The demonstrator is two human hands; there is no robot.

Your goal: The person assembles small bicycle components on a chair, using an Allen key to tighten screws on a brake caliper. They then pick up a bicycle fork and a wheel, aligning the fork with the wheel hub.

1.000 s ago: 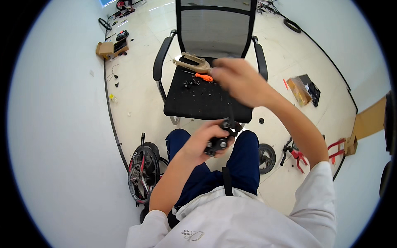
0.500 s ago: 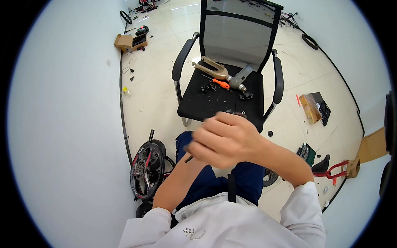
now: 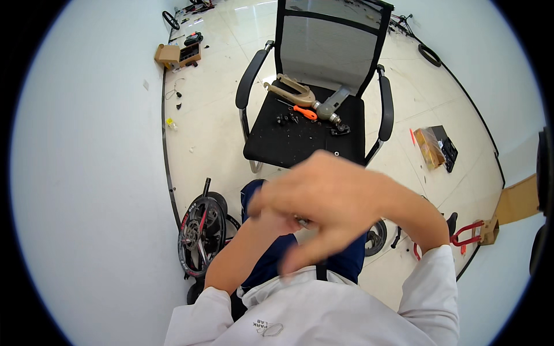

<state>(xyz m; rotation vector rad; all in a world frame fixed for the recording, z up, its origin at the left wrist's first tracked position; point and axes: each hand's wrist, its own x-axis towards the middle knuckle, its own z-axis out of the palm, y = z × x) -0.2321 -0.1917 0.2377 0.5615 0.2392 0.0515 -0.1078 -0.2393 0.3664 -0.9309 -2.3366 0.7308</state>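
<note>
My right hand point(image 3: 329, 193) reaches across in front of my body, blurred by motion, with its thumb stretched down apart from the fingers. Behind it is my left hand point(image 3: 281, 223), mostly covered; its fingers appear curled round a small metallic part point(image 3: 302, 221) whose kind I cannot make out. Beyond both hands is the black seat of an office chair point(image 3: 283, 147). On that seat lie a tan bicycle fork point(image 3: 301, 94) joined to a grey tube piece point(image 3: 327, 111), an orange-handled screwdriver point(image 3: 306, 112), small dark parts point(image 3: 283, 119) and a black clamp-like part point(image 3: 340, 130).
Bicycle wheels point(image 3: 201, 236) lean by the left wall. An opened cardboard box point(image 3: 168, 55) sits farther back. At right are a tool case point(image 3: 449, 153), a red frame part point(image 3: 467, 233) and a tyre point(image 3: 429, 55). A small wheel point(image 3: 375, 237) lies beside my leg.
My right hand was closed in a fist over the left, a thin dark rod showing below it. Now its fingers have opened and the thumb has swung down; the rod is out of sight.
</note>
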